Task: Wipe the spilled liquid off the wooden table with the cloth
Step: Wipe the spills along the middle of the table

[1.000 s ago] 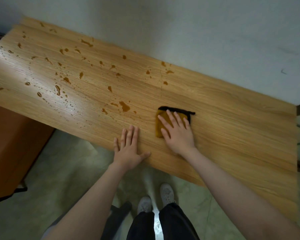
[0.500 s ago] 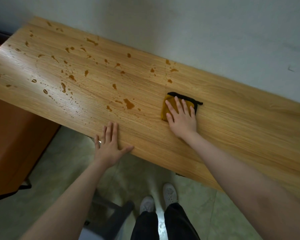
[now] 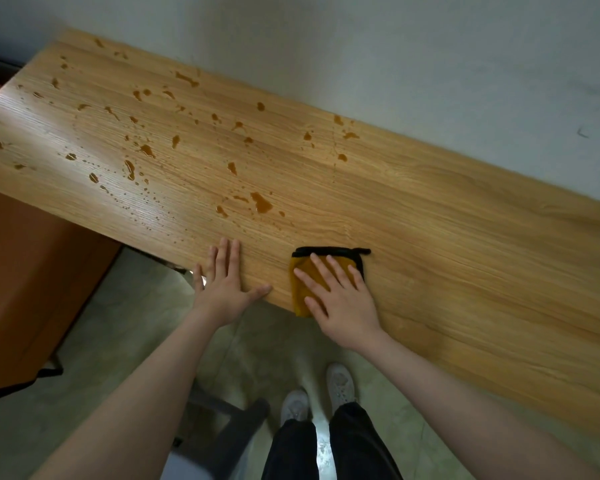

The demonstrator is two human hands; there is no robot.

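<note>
Right hand (image 3: 343, 299) hides most of cloth (image 3: 300, 289) — lower corner overhangs table (image 3: 465, 271).

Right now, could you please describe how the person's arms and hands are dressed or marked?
Both forearms are bare; no sleeve reaches into the head view. The left hand and the right hand wear no gloves, and I can see no rings, watch, bands or markings on either. Below them, dark trousers and light grey-white shoes show.

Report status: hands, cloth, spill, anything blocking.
Right hand flat on cloth, fingers straight; left hand flat on table edge. Spill unwiped, left of cloth and beyond. No obstruction.
</note>
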